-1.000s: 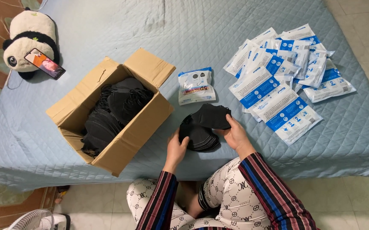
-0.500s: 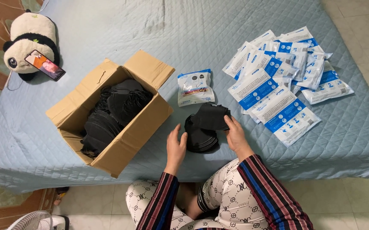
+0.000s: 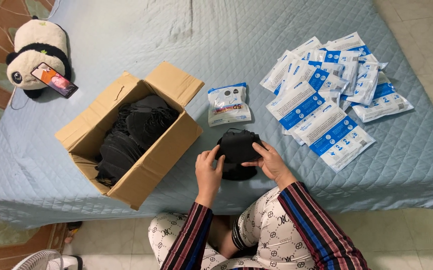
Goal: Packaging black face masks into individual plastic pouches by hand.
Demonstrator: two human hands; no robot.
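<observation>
My left hand and my right hand both grip a small stack of black face masks just above the blue quilted bed, near its front edge. More black masks lie under the held ones. An open cardboard box filled with black masks stands to the left of my hands. A single white and blue packet lies just beyond the held masks.
A heap of white and blue flat packets covers the bed's right side. A panda plush toy with a phone leaning on it sits at the far left. A white fan shows at the bottom left.
Both hands have drawn the black masks together and lifted them slightly, with the fingers now closed around the stack from both sides.
</observation>
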